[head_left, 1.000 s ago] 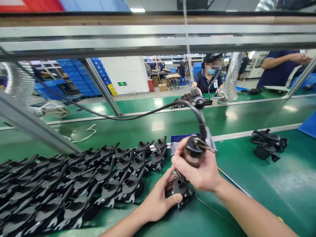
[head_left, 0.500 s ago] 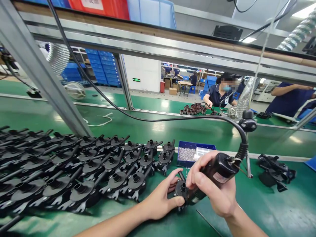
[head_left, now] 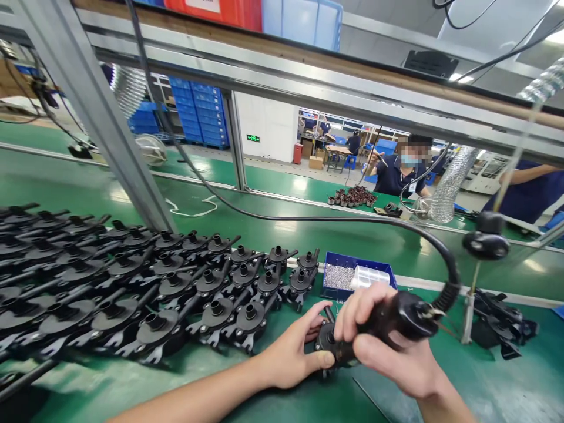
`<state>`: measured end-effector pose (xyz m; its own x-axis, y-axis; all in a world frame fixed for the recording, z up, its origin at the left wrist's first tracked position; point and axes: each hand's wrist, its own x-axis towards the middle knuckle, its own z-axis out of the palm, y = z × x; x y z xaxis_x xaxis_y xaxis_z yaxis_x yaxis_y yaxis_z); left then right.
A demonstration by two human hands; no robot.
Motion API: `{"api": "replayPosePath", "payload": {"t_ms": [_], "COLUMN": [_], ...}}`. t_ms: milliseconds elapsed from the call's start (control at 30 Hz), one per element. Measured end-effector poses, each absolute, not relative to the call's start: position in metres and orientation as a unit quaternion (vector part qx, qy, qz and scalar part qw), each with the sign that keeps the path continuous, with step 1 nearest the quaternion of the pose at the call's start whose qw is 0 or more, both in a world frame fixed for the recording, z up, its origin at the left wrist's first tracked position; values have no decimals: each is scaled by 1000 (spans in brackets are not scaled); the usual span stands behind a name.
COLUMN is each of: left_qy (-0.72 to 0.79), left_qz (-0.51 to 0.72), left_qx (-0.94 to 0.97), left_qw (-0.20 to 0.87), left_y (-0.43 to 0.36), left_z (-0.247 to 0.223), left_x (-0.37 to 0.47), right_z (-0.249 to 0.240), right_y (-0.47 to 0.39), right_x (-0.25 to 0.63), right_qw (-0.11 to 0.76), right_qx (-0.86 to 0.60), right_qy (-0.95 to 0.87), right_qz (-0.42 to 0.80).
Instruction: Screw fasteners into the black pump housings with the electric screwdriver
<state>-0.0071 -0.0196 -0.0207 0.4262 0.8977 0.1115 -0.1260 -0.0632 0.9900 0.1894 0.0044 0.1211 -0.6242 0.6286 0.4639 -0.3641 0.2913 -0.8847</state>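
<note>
My left hand is closed around a round black plastic housing that has a central spout and a side tube. In my right hand is a black electric screwdriver, its cable running off to the upper left. The screwdriver's front end meets the right side of the housing; its tip is hidden behind my fingers. Rows of similar black housings with forked metal-looking tabs cover the bench to the left. Just beyond my hands sits a blue parts tray holding many small silver screws and a clear plastic container.
A pile of black parts lies on the right of the green bench. A thin rod rests near my right wrist. An aluminium post rises at left. Across the bench a co-worker sits near dark red parts.
The screwdriver has tilted flatter, with its rear end moving right and down, still against the housing. My left hand keeps its hold. The view has shifted slightly, and the co-worker's hand has risen.
</note>
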Motion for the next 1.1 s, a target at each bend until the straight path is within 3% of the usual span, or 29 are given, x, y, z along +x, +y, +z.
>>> {"api": "replayPosePath", "payload": {"t_ms": [100,200,500,700,1100], "left_qy": [308,306,275,328,320], "left_qz": [432,428,441,439,443], "left_qx": [598,599,604,578,574], "left_qw": [601,603,604,605,609], "left_y": [-19,-19,-17,-16,-17], "left_z": [-20,-12,-6,-31,-24], "left_x": [-7,-6,-6,-4,-3], "right_z": [121,121,117,100,101], "right_y": [0,-6,-6,-10,-9], "right_x": [188,184,175,172,167], "right_qw": [474,498,507,549,578], "right_qx": [-211,-232,-178,-252,-276], "right_qy": [-716,-725,-697,-669,-651], "right_qz": [466,416,474,433,408]}}
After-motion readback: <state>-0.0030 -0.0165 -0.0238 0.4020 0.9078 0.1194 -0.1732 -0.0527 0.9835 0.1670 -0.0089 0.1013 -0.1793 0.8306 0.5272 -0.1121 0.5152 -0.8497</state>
